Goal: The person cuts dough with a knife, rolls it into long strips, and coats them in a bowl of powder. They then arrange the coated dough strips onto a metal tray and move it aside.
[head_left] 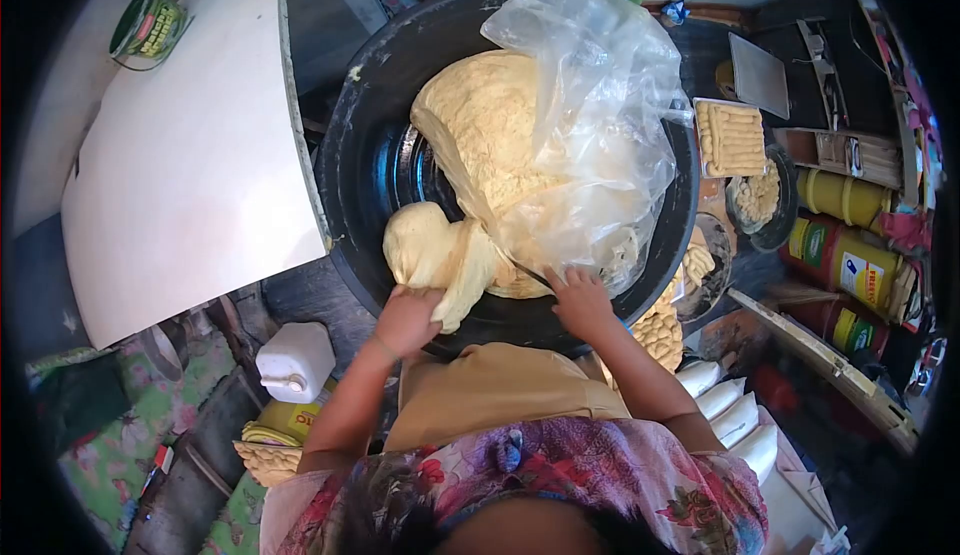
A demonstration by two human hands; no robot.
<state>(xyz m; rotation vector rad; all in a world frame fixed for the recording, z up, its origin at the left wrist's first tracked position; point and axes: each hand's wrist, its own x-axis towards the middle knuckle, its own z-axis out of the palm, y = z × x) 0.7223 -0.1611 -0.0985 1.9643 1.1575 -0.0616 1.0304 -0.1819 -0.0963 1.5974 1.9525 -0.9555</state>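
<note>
A big mass of pale dough (480, 115) lies in a round black tub (345, 145), its right side covered by a clear plastic sheet (600, 75). At the tub's near side my left hand (408, 320) is closed on a pulled-out piece of dough (425, 245), which still joins the mass at its right. My right hand (580, 302) is closed around the near end of a thin dark tool (528, 272), perhaps a knife, whose far end meets the dough. The plastic's lower edge lies just beyond my right hand.
A white board (190, 175) stands left of the tub, with a small green bucket (148, 27) at its top. Right of the tub are a tray of dough strips (731, 139), bowls and containers. A white jug (295, 362) is at lower left, white bags (735, 420) at lower right.
</note>
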